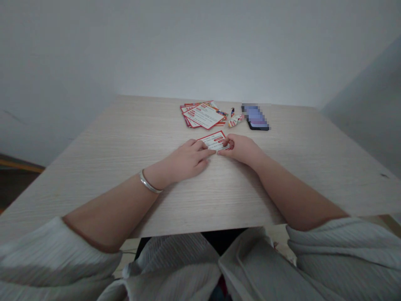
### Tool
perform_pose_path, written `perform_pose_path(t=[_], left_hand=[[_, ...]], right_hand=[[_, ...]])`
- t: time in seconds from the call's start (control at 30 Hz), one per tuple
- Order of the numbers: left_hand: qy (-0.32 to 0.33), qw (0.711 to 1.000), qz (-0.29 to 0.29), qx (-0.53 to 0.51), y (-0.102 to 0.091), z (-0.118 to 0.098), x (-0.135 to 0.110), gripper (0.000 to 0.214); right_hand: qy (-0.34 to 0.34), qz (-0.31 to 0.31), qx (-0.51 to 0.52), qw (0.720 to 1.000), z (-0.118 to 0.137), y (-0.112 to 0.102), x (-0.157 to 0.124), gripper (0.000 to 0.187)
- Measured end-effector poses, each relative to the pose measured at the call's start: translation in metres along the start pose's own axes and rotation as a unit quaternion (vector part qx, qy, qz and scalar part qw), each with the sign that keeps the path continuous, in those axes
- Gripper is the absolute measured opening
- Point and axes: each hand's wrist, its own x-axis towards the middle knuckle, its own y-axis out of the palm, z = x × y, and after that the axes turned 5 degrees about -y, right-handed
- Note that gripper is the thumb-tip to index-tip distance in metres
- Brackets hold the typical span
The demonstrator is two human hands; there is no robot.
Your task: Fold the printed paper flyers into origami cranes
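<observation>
A white printed sheet of paper with a red border (213,141) lies flat on the table between my two hands. Across its left part rests my left hand (190,159), fingers stretched out and index fingertip at the near edge. My right hand (242,148) has its fingers curled and pinches the sheet's right edge, with the thumb along the near edge. My fingers cover both ends of the sheet. Just beyond it is a loose pile of similar red-bordered sheets (205,116). A small folded paper piece (234,120) sits to the right of the pile.
The pale wood-grain table (125,138) meets a grey-white wall (200,50) at the back. A phone (257,118), partly pixelated, lies at the back right. The table's front edge runs just above my lap.
</observation>
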Motion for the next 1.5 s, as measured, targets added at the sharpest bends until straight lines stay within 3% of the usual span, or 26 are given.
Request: perform_pose_path(t=[0.33,0.83,1.13,1.23,1.33,1.4,1.5], left_hand=[[-0.003,1.000,-0.005,0.023,-0.004,-0.005,0.000,0.050],[-0.017,1.000,-0.007,0.022,-0.006,-0.010,0.002,0.051],[-0.019,0.999,-0.016,0.033,-0.002,-0.006,0.001,0.049],[-0.021,0.999,-0.018,0.043,-0.003,-0.007,0.002,0.049],[-0.039,0.997,-0.015,0.060,-0.006,-0.010,0.003,0.047],[-0.050,0.996,-0.017,0.072,-0.008,-0.013,0.004,0.044],[-0.049,0.996,-0.029,0.072,-0.008,-0.013,0.005,0.039]], right_hand=[[0.061,0.121,-0.010,0.991,-0.019,-0.034,-0.007,0.033],[0.028,0.180,-0.066,0.981,-0.034,-0.053,-0.009,0.022],[0.004,0.215,0.042,0.976,-0.051,-0.056,-0.011,0.007],[0.027,0.159,0.055,0.985,-0.053,-0.052,-0.008,0.005],[0.056,-0.001,0.063,0.996,-0.042,-0.040,-0.007,0.017],[-0.026,-0.051,0.072,0.996,-0.029,-0.030,-0.007,0.020],[-0.214,-0.013,0.009,0.977,-0.011,-0.019,-0.009,0.023]])
